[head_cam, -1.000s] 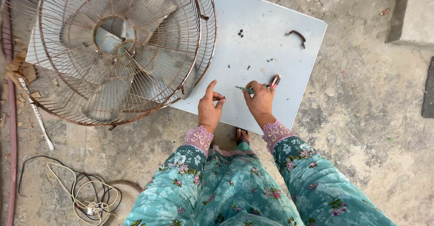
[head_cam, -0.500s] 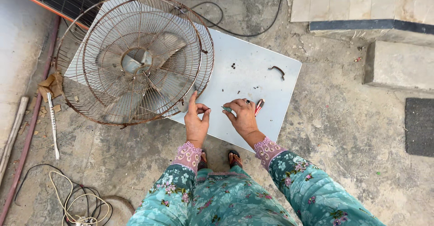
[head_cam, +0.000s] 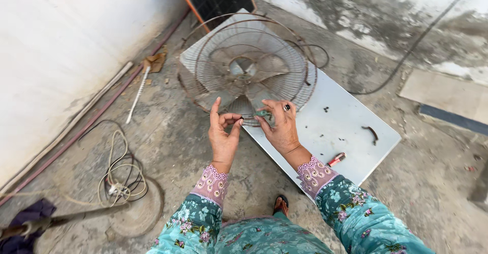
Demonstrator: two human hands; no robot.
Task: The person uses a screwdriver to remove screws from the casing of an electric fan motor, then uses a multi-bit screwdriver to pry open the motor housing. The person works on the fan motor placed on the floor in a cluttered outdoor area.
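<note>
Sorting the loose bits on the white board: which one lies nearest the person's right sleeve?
The small red-handled tool, lying near the board's front edge beside the sleeve. The dark curved metal piece and the tiny dark bits lie farther away.

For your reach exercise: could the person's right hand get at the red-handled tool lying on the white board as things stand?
Probably yes: the red-handled tool lies uncovered on the white board, close beside the right hand's forearm.

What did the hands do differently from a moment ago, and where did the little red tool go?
Both hands lifted off the white board and now hover near the fan cage. The left hand pinches its fingertips together; whether it holds anything is too small to tell. The right hand let go of the red-handled tool, which lies on the board. The fan cage and the cable coil stayed put.
</note>
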